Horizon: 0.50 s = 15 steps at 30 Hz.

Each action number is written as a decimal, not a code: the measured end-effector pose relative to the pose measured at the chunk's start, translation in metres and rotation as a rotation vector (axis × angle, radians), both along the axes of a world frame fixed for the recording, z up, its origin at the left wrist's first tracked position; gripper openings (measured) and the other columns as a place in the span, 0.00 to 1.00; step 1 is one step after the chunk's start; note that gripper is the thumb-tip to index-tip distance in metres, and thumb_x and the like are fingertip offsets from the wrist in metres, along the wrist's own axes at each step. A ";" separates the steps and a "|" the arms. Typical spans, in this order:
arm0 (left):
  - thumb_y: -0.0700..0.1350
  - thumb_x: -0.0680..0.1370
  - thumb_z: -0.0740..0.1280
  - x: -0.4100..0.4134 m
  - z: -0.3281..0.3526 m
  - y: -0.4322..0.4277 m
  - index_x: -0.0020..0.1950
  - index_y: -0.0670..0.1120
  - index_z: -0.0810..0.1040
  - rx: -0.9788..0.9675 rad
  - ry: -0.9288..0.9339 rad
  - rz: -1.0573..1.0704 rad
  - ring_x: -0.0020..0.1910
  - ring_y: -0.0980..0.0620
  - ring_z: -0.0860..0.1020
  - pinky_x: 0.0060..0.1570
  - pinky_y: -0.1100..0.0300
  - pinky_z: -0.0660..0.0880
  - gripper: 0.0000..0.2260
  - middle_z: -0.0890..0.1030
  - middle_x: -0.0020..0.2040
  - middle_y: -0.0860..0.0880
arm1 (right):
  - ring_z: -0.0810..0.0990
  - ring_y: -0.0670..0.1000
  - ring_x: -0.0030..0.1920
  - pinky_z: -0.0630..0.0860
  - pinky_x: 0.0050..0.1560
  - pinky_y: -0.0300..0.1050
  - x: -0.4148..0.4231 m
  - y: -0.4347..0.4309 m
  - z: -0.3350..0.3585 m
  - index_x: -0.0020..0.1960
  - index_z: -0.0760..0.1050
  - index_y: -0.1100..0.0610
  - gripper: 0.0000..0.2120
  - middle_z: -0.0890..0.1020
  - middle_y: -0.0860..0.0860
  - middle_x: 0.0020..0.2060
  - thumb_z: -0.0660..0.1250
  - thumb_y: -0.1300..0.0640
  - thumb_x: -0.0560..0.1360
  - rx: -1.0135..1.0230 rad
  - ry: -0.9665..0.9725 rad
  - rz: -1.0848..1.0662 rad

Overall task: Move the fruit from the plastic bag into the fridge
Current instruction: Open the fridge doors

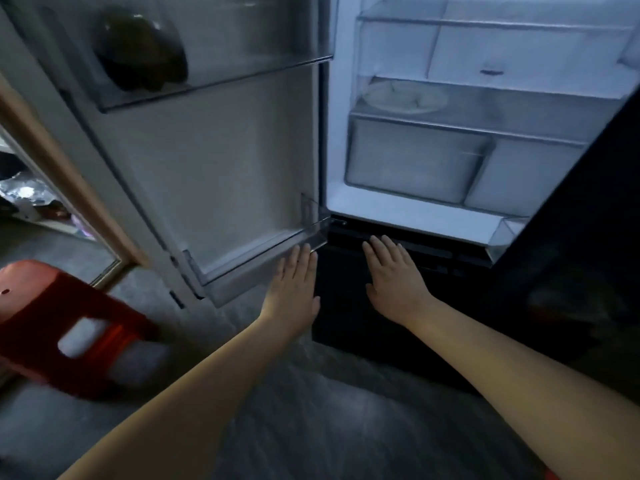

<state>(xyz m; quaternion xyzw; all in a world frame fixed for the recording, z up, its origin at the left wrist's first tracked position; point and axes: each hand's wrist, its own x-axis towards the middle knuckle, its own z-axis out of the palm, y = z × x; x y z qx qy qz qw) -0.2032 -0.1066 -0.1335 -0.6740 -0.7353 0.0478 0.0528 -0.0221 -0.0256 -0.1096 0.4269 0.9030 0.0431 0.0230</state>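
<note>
The fridge (398,209) stands open in front of me, its lit inside showing glass shelves and two pale drawers (412,168). Its door (225,161) is swung out to the left. My left hand (294,285) is flat and empty, fingers together, just below the door's lower corner. My right hand (394,275) is also flat and empty, fingers slightly spread, over the dark lower front of the fridge (349,320). I see neither a plastic bag nor loose fruit.
A dark round object (142,50) sits in the upper door shelf. A pale plate (405,97) lies on a middle shelf. A red plastic stool (65,327) stands on the grey floor at the left, beside a doorway (52,188).
</note>
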 end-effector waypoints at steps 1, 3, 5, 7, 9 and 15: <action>0.55 0.80 0.53 0.017 0.003 0.010 0.75 0.40 0.36 0.000 -0.004 -0.042 0.75 0.43 0.37 0.73 0.48 0.41 0.35 0.37 0.76 0.41 | 0.42 0.57 0.76 0.41 0.74 0.53 0.020 0.003 0.004 0.76 0.41 0.60 0.36 0.46 0.57 0.77 0.56 0.48 0.78 0.020 -0.016 -0.041; 0.55 0.80 0.54 0.053 0.008 0.027 0.75 0.40 0.37 0.002 -0.027 -0.122 0.75 0.44 0.37 0.73 0.50 0.40 0.35 0.37 0.77 0.42 | 0.43 0.57 0.76 0.40 0.74 0.54 0.058 0.009 0.013 0.76 0.42 0.61 0.35 0.46 0.57 0.77 0.55 0.48 0.78 0.050 -0.049 -0.119; 0.55 0.80 0.54 0.089 0.011 0.042 0.76 0.41 0.37 -0.003 -0.057 -0.205 0.75 0.45 0.37 0.74 0.51 0.41 0.35 0.38 0.77 0.43 | 0.43 0.58 0.76 0.40 0.74 0.55 0.092 0.015 0.020 0.76 0.41 0.61 0.35 0.47 0.58 0.76 0.54 0.48 0.78 0.076 -0.101 -0.188; 0.54 0.80 0.54 0.122 0.014 0.054 0.76 0.41 0.37 -0.010 -0.058 -0.284 0.75 0.46 0.38 0.74 0.51 0.42 0.34 0.38 0.77 0.43 | 0.44 0.59 0.76 0.41 0.74 0.56 0.121 0.023 0.024 0.76 0.42 0.62 0.34 0.48 0.59 0.76 0.54 0.49 0.78 0.106 -0.171 -0.237; 0.54 0.80 0.54 0.149 0.018 0.065 0.76 0.41 0.37 -0.028 -0.050 -0.336 0.76 0.46 0.38 0.74 0.51 0.42 0.34 0.38 0.77 0.43 | 0.45 0.61 0.75 0.41 0.73 0.58 0.143 0.029 0.027 0.76 0.43 0.63 0.35 0.50 0.60 0.76 0.54 0.49 0.78 0.123 -0.237 -0.275; 0.53 0.80 0.56 0.190 0.013 0.090 0.76 0.41 0.40 -0.058 -0.079 -0.382 0.76 0.46 0.40 0.74 0.52 0.42 0.34 0.40 0.77 0.43 | 0.43 0.62 0.75 0.34 0.72 0.55 0.180 0.036 0.023 0.75 0.41 0.67 0.33 0.48 0.63 0.75 0.49 0.49 0.79 0.197 -0.494 -0.230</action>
